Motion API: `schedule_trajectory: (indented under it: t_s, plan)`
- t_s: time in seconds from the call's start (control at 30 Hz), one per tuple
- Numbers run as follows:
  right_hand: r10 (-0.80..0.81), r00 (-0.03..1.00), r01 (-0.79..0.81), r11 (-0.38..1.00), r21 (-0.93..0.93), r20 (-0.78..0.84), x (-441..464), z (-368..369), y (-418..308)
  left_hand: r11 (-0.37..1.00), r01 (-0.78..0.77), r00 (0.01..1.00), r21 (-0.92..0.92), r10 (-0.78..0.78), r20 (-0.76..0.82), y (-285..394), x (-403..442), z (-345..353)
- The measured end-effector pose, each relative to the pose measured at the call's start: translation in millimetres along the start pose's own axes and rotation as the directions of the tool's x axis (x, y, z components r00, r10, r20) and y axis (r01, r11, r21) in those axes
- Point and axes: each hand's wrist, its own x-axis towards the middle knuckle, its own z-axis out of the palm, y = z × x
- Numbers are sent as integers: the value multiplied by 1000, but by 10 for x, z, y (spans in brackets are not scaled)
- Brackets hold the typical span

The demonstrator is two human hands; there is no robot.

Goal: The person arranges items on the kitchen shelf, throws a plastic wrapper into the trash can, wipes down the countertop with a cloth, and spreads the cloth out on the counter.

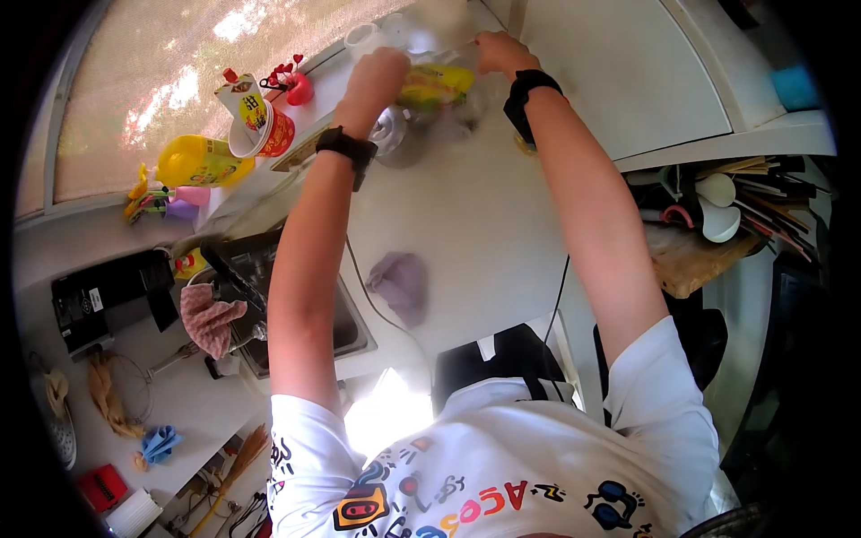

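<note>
Both arms reach to the far end of the white counter (475, 229). My left hand (378, 79) has its fingers curled at the left edge of a clear plastic bag with a yellow label (435, 86). At the bag's upper right, my right hand (504, 54) is closed on its edge. Below the bag stands a round, shiny container (388, 134), partly covered. Behind my left hand is a white cup (362, 38). A grey-purple cloth (400, 287) lies crumpled on the counter nearer to me.
A sink (345, 323) with a pink cloth (212, 319) is at the left. On the window ledge are a yellow bottle (202, 161) and a red-white cup (273, 130). Utensils (717, 206) fill a shelf at the right. A cable crosses the counter.
</note>
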Motion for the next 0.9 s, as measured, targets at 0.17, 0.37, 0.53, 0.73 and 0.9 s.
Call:
schedule_trajectory:
  t_s: [0.17, 0.37, 0.53, 0.73, 0.9]
  plan:
    - [28, 998, -29, 999, -19, -48, 68, 193, 54, 993, 77, 996, -92, -81, -40, -114, 41, -211]
    - [26, 977, -38, 998, -55, -211, -85, -26, -18, 929, 233, 972, -287, -230, 45, -221, 52, -770]
    - [-27, 931, -26, 990, -142, -364, -25, -53, 128, 983, 83, 993, -164, -95, -68, -166, -91, -1345]
    - [-59, 862, 8, 995, -103, -503, -372, -500, 53, 970, 150, 988, -189, -141, 57, 440, -344, -1493]
    - [-71, 588, 42, 997, -57, -806, -894, -1119, -324, 989, 116, 987, -92, -105, 121, 741, -501, -817]
